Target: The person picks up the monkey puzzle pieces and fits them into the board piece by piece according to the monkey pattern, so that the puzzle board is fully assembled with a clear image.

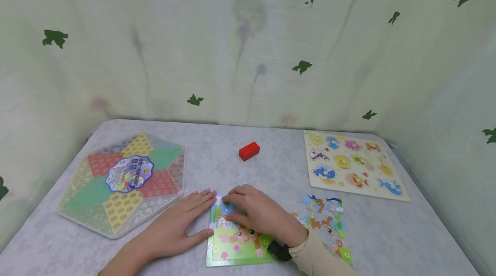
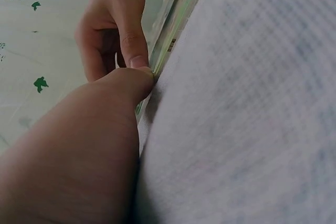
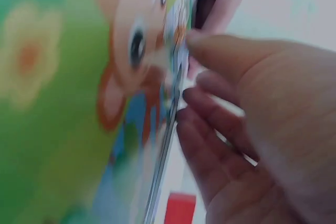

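A jigsaw puzzle board [image 1: 232,256] with a cartoon monkey on green grass lies at the front middle of the table. Along its left edge rests my left hand [image 1: 176,224], palm down, the thumb and fingertips touching the rim. My right hand [image 1: 257,209] is over the board's upper part, thumb and index fingertips apart near its upper left. In the right wrist view the thumb [image 3: 220,51] reaches the picture's surface; no piece shows between the fingers. Loose jigsaw pieces [image 1: 329,224] with animal pictures lie right of the board, partly hidden by the right forearm.
A hexagonal Chinese checkers set [image 1: 159,183] in clear plastic lies at the left. A red block [image 1: 249,151] sits behind the puzzle. At the back right is a wooden animal peg puzzle [image 1: 333,183]. A pale curtain [image 1: 217,52] with leaf prints surrounds the table.
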A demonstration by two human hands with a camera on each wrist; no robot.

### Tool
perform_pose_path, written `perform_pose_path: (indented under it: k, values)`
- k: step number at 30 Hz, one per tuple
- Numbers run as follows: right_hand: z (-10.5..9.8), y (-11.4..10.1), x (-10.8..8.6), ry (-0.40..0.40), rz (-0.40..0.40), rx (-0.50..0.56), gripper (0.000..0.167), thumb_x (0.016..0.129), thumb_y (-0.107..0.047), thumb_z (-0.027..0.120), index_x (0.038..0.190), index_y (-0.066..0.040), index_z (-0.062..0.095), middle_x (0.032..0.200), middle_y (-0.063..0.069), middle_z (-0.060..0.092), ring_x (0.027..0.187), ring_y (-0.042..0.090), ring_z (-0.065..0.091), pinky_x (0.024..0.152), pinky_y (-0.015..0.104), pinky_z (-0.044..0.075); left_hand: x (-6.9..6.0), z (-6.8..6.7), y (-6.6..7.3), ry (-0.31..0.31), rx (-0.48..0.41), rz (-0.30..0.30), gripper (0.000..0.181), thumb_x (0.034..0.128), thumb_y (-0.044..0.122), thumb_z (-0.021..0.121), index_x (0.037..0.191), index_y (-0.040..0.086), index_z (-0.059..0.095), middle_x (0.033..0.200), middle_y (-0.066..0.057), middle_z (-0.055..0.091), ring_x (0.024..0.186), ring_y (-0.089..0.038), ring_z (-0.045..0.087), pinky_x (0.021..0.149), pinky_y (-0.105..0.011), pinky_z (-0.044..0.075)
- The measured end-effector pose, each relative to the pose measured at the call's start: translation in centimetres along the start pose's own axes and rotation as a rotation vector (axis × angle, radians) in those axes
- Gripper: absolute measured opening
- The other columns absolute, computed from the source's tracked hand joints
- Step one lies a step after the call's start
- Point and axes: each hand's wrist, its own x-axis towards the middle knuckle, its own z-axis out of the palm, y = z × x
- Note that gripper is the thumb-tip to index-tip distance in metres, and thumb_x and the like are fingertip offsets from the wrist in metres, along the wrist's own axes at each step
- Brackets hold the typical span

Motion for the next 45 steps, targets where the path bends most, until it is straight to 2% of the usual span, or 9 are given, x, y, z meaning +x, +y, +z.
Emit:
perform_pose_path:
  k: [5,11,18,21,28,32,35,41,45]
  values:
    - [-0.9,0.1,-0.7,0.009,0.073,0.077,0.037,0.101,-0.03,0.069,0.135,-0.014,0.068,0.131,-0.003,0.066,0.12,0.009,0.062,0.101,0.025,0.055,0.1,0.0,0.0,-0.014,-0.01,-0.023,0.07,0.0977,0.057,0.064,0.154,0.018,0.051,0.16,0.003,0.047,0.148,-0.021,0.044,0.121,-0.039,0.031]
    - [-2.5,0.4,-2.7,0.062,0.126,0.111,0.038,0.1,-0.029,0.071,0.135,-0.016,0.068,0.133,-0.004,0.066,0.123,0.012,0.062,0.103,0.032,0.055,0.3,0.0,-0.1,0.004,-0.01,0.006,0.066,0.097,0.052,0.067,0.155,0.026,0.049,0.159,0.002,0.049,0.146,-0.023,0.046,0.12,-0.038,0.031]
    - [-3.6,1.6,-5.9,0.198,0.124,0.053,0.033,0.095,-0.026,0.077,0.126,-0.016,0.072,0.124,-0.006,0.07,0.117,0.013,0.066,0.097,0.035,0.059,-0.1,0.2,0.1,0.037,0.011,0.038,0.062,0.0959,0.05,0.07,0.151,0.029,0.053,0.158,0.001,0.049,0.145,-0.024,0.049,0.119,-0.035,0.029]
    - [-4.0,2.2,-7.1,0.218,0.128,0.028,0.031,0.094,-0.025,0.078,0.123,-0.016,0.073,0.123,-0.006,0.071,0.116,0.014,0.066,0.096,0.036,0.06,-0.3,0.4,0.3,0.035,0.02,0.046,0.059,0.0966,0.051,0.068,0.15,0.031,0.054,0.159,0.001,0.049,0.145,-0.023,0.048,0.118,-0.035,0.03]
    - [-6.2,3.7,-8.5,0.184,0.178,0.126,0.035,0.095,-0.023,0.077,0.129,-0.018,0.069,0.128,-0.005,0.069,0.117,0.018,0.068,0.095,0.042,0.061,-0.4,0.5,0.1,0.068,0.023,0.082,0.061,0.096,0.048,0.07,0.15,0.023,0.056,0.157,-0.002,0.051,0.143,-0.026,0.051,0.124,-0.023,0.018]
    - [-7.4,4.9,-9.0,0.166,0.177,0.136,0.035,0.097,-0.023,0.075,0.13,-0.015,0.068,0.127,-0.001,0.071,0.113,0.023,0.069,0.093,0.045,0.061,-0.2,0.1,0.0,0.059,0.022,0.065,0.062,0.0962,0.049,0.07,0.151,0.023,0.055,0.158,-0.001,0.05,0.144,-0.026,0.05,0.125,-0.019,0.012]
    - [-7.9,5.9,-9.7,0.147,0.166,0.135,0.034,0.097,-0.023,0.074,0.129,-0.013,0.069,0.124,0.001,0.072,0.108,0.022,0.07,0.091,0.043,0.062,-0.1,-0.1,0.0,0.031,0.021,0.039,0.062,0.0971,0.051,0.068,0.152,0.025,0.054,0.159,0.001,0.048,0.145,-0.024,0.048,0.124,-0.021,0.016]
    - [-8.4,7.9,-11.1,0.099,0.15,0.185,0.035,0.097,-0.027,0.075,0.128,-0.01,0.069,0.121,0.004,0.073,0.107,0.023,0.07,0.09,0.038,0.062,0.0,-0.2,0.1,0.016,0.028,0.024,0.062,0.0966,0.051,0.068,0.151,0.026,0.055,0.16,0.002,0.048,0.145,-0.024,0.048,0.118,-0.035,0.029]
    - [-8.6,8.9,-11.7,0.085,0.165,0.22,0.038,0.096,-0.029,0.075,0.128,-0.008,0.068,0.121,0.006,0.073,0.109,0.025,0.07,0.092,0.038,0.062,0.1,-0.2,0.0,0.011,0.034,0.023,0.061,0.097,0.052,0.067,0.151,0.027,0.055,0.16,0.002,0.048,0.145,-0.023,0.048,0.117,-0.037,0.031]
